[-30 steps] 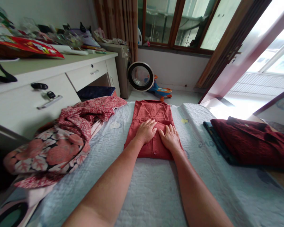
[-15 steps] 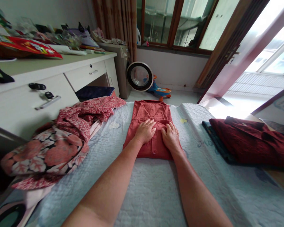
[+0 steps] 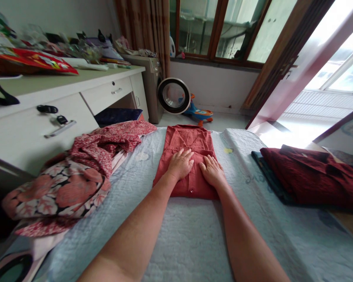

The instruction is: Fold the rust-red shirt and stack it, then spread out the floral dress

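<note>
A folded red shirt [image 3: 188, 138] lies in the middle of the bed, its collar end away from me and a button showing near the close edge. My left hand [image 3: 181, 163] rests flat on the shirt's left half, fingers stretched forward. On the right half lies my right hand [image 3: 212, 169], also flat with its fingers extended. Both palms press on the cloth and grip nothing. Beneath the shirt spreads a pale blue quilted cover [image 3: 191, 235].
Rumpled patterned clothes [image 3: 61, 184] are heaped at the left. Folded dark red garments [image 3: 308, 176] are stacked at the right. A white desk [image 3: 111, 84] with clutter stands at the left, beside a washing machine with its door [image 3: 174, 95] open. A blue toy car [image 3: 198, 112] sits on the floor.
My right hand has shifted slightly on the shirt, its wrist moving outward to the right. My left hand stays in nearly the same place. The shirt's near right corner shows more.
</note>
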A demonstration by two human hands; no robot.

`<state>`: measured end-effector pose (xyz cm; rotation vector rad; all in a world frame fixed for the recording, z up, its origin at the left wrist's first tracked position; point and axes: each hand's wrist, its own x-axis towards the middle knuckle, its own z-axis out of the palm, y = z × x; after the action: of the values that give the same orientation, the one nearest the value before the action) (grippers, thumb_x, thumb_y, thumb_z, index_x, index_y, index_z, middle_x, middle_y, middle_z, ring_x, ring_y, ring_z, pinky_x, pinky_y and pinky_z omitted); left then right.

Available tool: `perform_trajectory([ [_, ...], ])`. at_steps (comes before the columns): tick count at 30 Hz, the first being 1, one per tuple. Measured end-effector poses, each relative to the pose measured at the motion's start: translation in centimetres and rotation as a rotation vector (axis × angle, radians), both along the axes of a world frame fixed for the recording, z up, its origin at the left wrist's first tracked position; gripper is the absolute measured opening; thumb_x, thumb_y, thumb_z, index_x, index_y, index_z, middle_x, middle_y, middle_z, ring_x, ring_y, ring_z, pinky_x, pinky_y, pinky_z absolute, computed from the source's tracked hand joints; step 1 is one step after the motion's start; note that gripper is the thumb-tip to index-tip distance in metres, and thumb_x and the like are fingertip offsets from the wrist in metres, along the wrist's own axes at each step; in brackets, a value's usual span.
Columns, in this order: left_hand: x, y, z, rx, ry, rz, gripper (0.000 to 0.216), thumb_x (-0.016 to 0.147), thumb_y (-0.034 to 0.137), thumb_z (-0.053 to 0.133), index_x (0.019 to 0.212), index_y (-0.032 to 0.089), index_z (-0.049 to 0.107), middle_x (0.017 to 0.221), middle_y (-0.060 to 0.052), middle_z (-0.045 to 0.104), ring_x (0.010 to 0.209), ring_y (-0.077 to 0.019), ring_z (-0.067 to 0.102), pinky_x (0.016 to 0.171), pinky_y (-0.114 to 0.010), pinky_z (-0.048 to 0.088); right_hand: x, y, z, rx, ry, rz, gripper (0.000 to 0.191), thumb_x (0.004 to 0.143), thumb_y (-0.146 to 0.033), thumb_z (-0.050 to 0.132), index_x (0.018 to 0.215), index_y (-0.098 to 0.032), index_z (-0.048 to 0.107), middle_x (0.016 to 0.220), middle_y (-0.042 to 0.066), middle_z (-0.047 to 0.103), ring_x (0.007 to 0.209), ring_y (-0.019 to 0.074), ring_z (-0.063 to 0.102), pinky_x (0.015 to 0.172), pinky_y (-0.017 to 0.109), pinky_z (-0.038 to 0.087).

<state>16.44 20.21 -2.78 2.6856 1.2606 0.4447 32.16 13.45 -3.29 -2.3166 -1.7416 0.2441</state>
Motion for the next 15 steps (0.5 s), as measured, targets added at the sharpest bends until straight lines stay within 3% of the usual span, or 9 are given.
perform_trajectory([
  [9, 0.0, -0.4, -0.2, 0.028, -0.009, 0.068, 0.049, 0.098, 0.040, 0.036, 0.144, 0.025, 0.045, 0.155, -0.003, 0.039, 0.142, -0.0293, 0.033, 0.114, -0.051, 0.029, 0.9, -0.2, 0.2, -0.102, 0.016, -0.077, 0.075, 0.095, -0.063, 0.028, 0.151, -0.013, 0.033, 0.162, 0.012, 0.018, 0.149, 0.0252, 0.015, 0.118, 0.045, 0.016],
  [15, 0.0, -0.6, -0.1, 0.037, -0.015, 0.092, 0.049, 0.098, 0.041, 0.035, 0.142, 0.026, 0.047, 0.155, -0.002, 0.040, 0.141, -0.0279, 0.034, 0.114, -0.051, 0.030, 1.6, -0.3, 0.1, -0.135, 0.005, -0.085, 0.077, 0.094, -0.063, 0.026, 0.153, -0.013, 0.028, 0.162, 0.012, 0.017, 0.149, 0.0262, 0.015, 0.118, 0.046, 0.015],
])
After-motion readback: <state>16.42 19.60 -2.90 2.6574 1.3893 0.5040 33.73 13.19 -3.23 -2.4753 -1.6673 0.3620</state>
